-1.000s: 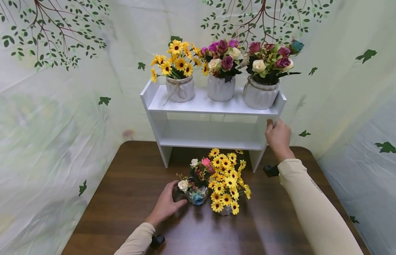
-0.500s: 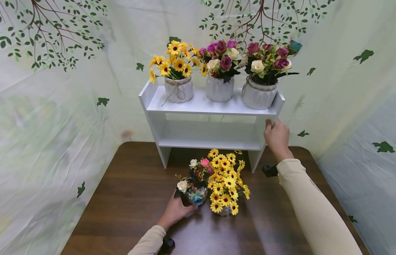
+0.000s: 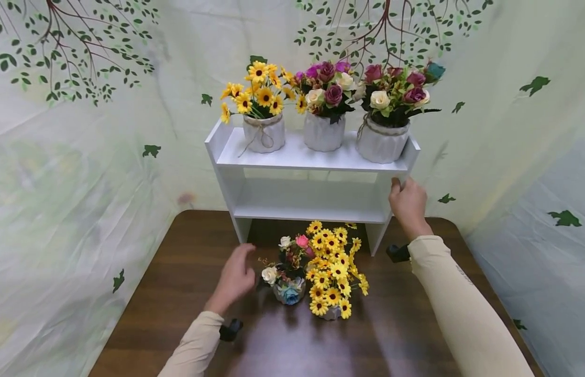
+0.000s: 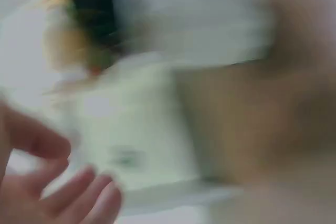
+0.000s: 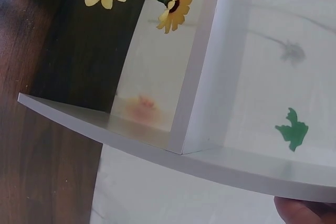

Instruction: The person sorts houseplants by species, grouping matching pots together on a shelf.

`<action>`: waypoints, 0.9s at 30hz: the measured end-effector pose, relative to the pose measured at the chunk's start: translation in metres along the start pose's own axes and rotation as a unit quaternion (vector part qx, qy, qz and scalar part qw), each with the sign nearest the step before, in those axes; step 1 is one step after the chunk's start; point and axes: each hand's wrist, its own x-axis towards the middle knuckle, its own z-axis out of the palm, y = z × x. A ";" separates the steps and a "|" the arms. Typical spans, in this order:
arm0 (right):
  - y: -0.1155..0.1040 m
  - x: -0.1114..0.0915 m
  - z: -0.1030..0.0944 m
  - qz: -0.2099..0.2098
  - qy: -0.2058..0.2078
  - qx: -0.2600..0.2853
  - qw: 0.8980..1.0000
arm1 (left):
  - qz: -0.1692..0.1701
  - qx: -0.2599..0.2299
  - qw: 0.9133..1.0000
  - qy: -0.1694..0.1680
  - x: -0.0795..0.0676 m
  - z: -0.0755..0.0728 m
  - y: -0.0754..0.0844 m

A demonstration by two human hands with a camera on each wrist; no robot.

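My left hand (image 3: pixel 232 277) is off to the left of a small pot of mixed roses (image 3: pixel 289 292), fingers loosely bent and nothing in them. In the left wrist view its fingers (image 4: pixel 39 142) show against a blurred background. To the right of that pot stands a pot of yellow daisies (image 3: pixel 332 272) on the table. My right hand (image 3: pixel 410 205) holds the right side panel of a white two-tier shelf (image 3: pixel 311 201); in the right wrist view a fingertip (image 5: pixel 294 208) lies at the panel's edge, the rest of the hand mostly out of frame.
On the shelf's top tier stand a yellow daisy pot (image 3: pixel 264 133), a purple and cream rose pot (image 3: pixel 324 132) and a larger rose pot (image 3: pixel 383 141). The brown table (image 3: pixel 188 293) reaches back to a leaf-print cloth backdrop (image 3: pixel 179 104).
My left hand reached around the rose pot half a second ago, then let go and drew back to the left. The pot stands in about the same place. My right hand has stayed at the shelf.
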 end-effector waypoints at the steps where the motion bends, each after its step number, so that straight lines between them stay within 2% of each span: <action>1: 0.000 0.000 0.000 -0.002 0.003 -0.001 1.000 | 0.013 0.003 0.999 0.034 0.015 -0.017 0.013; 3: -0.001 0.002 -0.001 -0.004 0.008 -0.003 1.000 | 0.024 -0.022 0.993 0.112 0.050 -0.049 0.045; 5: -0.001 0.002 -0.002 -0.006 0.012 -0.003 1.000 | 0.041 -0.039 0.982 0.178 0.087 -0.074 0.077; 6: -0.001 0.002 -0.002 -0.005 0.010 -0.003 1.000 | 0.036 -0.046 0.978 0.201 0.104 -0.084 0.092; 8: -0.001 0.001 -0.002 -0.003 0.005 -0.002 1.000 | -0.002 -0.063 0.974 0.217 0.137 -0.100 0.118; 10: -0.002 0.000 -0.001 -0.003 0.003 0.000 1.000 | -0.055 -0.067 0.976 0.198 0.166 -0.110 0.135; 12: -0.003 -0.001 0.001 -0.002 0.001 0.000 1.000 | -0.121 -0.073 0.979 0.150 0.189 -0.118 0.145; 14: -0.001 -0.001 0.002 -0.001 0.002 0.000 1.000 | -0.164 -0.075 0.979 0.097 0.209 -0.121 0.152; 15: 0.000 -0.001 0.003 -0.001 0.003 0.001 1.000 | -0.170 -0.081 0.979 0.076 0.216 -0.122 0.153; 17: 0.001 -0.002 0.004 -0.002 0.005 0.004 1.000 | -0.173 -0.080 0.980 0.050 0.226 -0.121 0.153; 19: 0.003 -0.001 0.004 -0.003 0.007 0.006 1.000 | -0.159 -0.073 0.984 0.042 0.230 -0.118 0.151; 22: 0.004 -0.002 0.003 -0.004 0.015 0.007 1.000 | -0.124 -0.049 0.990 0.047 0.222 -0.112 0.148; 25: 0.004 -0.001 0.002 -0.006 0.015 0.006 1.000 | -0.044 -0.055 0.996 0.053 0.196 -0.106 0.150; 27: 0.003 0.001 0.002 -0.011 0.013 0.005 1.000 | 0.053 -0.085 0.995 0.022 0.174 -0.099 0.153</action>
